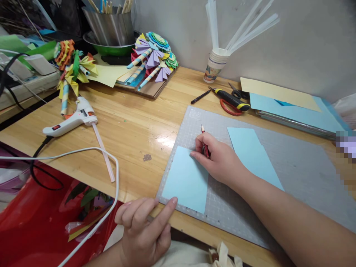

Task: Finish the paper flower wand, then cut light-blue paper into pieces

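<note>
Across the middle of the frame, a wooden worktop (pixel 133 122) forms the base surface. A grey cutting mat (pixel 294 163) covers its right portion. At upper right, a paper stack (pixel 300 111) with cream and blue sheets lies beyond the mat. At upper centre-left, folded-paper flowers (pixel 155 55) with striped stems lie on brown board.

At lower centre, a light-blue sheet (pixel 185 178) lies flat on the mat's left end. A second blue sheet (pixel 253 155) lies to its right, partly behind the right forearm. At left, a white glue gun (pixel 69 122) rests on its side with a stick protruding toward lower centre.

The right hand (pixel 219 159) is positioned over the upper right corner of the light-blue sheet; its grip is closed on a pencil, sharpened end toward the top of the frame. The left hand (pixel 148 226) is at lower centre; its grip is loosely open, index finger extended to the sheet's lower edge. Whether that fingertip presses the paper cannot be determined.

At upper right of centre stands a paper cup (pixel 214 68) of translucent sticks. Nearby lie pliers (pixel 232 100), black scissors (pixel 239 93), the pencil (pixel 206 150) at mid-frame, and a black pen (pixel 200 97).
</note>
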{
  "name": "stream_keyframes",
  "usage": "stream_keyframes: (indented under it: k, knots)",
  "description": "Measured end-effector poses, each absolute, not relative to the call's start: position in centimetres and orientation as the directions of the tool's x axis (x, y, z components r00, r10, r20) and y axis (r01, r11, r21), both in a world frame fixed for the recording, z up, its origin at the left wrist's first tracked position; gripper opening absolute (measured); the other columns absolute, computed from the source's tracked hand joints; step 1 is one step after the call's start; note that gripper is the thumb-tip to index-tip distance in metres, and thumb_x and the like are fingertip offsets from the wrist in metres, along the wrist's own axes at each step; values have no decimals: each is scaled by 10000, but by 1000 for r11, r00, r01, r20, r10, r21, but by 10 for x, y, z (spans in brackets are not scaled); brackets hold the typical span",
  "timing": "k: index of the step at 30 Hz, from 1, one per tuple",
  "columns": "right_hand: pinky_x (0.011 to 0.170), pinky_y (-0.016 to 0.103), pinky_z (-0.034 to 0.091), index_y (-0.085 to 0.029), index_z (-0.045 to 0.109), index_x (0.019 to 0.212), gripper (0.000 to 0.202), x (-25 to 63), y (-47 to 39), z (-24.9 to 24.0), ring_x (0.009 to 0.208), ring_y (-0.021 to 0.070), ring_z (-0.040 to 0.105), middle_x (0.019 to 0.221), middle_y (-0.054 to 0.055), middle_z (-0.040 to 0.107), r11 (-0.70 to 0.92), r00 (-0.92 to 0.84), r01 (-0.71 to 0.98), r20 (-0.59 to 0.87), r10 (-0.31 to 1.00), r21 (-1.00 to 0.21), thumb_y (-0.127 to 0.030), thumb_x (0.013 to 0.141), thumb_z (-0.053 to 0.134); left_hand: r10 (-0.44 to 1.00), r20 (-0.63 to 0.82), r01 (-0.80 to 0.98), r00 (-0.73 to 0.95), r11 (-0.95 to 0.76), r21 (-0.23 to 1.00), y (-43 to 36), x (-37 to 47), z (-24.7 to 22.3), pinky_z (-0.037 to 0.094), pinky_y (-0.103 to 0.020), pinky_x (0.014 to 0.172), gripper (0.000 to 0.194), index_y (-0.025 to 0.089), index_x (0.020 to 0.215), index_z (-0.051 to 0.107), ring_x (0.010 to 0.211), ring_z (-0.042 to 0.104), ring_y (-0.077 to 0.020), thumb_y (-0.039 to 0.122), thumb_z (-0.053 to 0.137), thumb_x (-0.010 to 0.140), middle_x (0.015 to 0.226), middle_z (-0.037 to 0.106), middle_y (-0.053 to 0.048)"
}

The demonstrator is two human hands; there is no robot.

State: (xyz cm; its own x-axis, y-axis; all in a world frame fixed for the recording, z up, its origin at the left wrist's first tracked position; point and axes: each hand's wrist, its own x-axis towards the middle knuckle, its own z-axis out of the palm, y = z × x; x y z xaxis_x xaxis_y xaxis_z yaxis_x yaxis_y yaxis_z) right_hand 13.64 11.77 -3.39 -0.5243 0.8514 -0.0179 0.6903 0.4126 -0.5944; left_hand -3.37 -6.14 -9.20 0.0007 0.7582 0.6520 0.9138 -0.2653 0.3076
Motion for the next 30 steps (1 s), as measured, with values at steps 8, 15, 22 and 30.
stream_keyframes:
  k: [8,15,22,30]
  knots:
    - [539,244,344,-236,430,814,138,136,118,-35,576,127,494,664,-50,536,417,-527,686,-13,850,-596,-214,817,567,756,655,921,-17,-244,305,-63,-33,-95,335,-382,804,302,292,1042,709,861,506,-197,258,475,855,924,517,-66]
    - [538,243,342,-234,430,805,138,136,118,-34,574,126,495,664,-46,542,427,-535,680,-5,845,-596,-204,813,564,756,654,926,1,-247,285,-63,-34,-93,343,-380,801,300,287,1028,715,855,518,-199,257,475,851,923,522,-67]
    - [542,247,344,-236,429,805,137,136,118,-34,582,127,495,666,-49,535,413,-526,691,-20,850,-594,-205,818,562,762,647,925,16,-256,279,-62,-34,-93,335,-381,804,309,285,1042,709,859,513,-196,245,472,848,939,524,-68]
    - [539,244,343,-237,431,810,134,137,118,-35,577,129,496,668,-45,540,430,-534,679,2,845,-595,-205,814,561,748,664,915,-14,-257,309,-62,-33,-94,333,-376,808,352,315,1117,681,871,501,-200,236,495,830,923,550,-60]
